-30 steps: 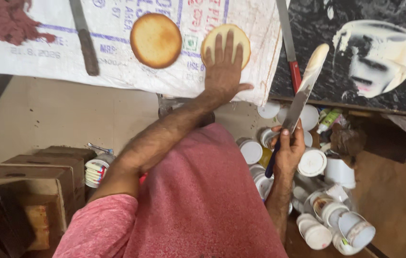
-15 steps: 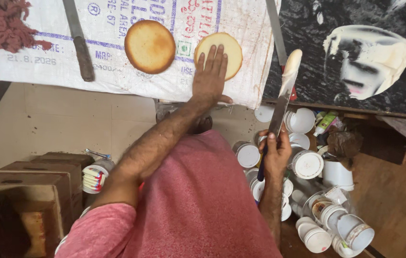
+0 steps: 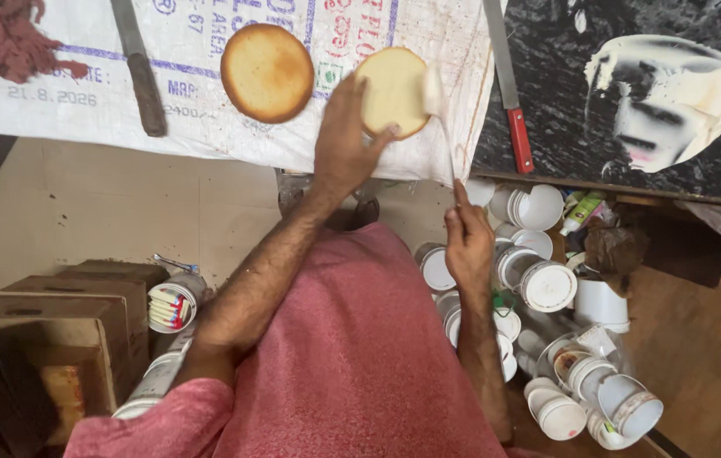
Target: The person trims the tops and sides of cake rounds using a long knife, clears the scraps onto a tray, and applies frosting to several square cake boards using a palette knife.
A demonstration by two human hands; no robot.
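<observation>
While the left hand (image 3: pixel 345 144) lies flat with fingers spread on the near edge of the pale cake round (image 3: pixel 394 91), it pins the round to the printed sack cloth (image 3: pixel 208 127) covering the surface, likely so it cannot slide. Left grip: apart, pressing rather than clasping. The right hand (image 3: pixel 469 246) is closed around the handle of a long palette knife (image 3: pixel 441 119), grip clamped; the blade reaches up to the round's right edge with a dab of white cream at its tip, blurred. The angle suggests spreading along the side.

A second, browner cake round (image 3: pixel 267 72) sits just left of the first, apart from it. Further left lies a dark-handled knife (image 3: pixel 140 72), and a heap of reddish crumbs (image 3: pixel 0 38) occupies the cloth's corner. A red-handled knife (image 3: pixel 509 93) rests beside a dark slab (image 3: pixel 632 93) smeared with white cream. Below the surface, white tubs (image 3: pixel 547 284) are piled on the floor; cardboard boxes (image 3: pixel 55 305) stand at left.
</observation>
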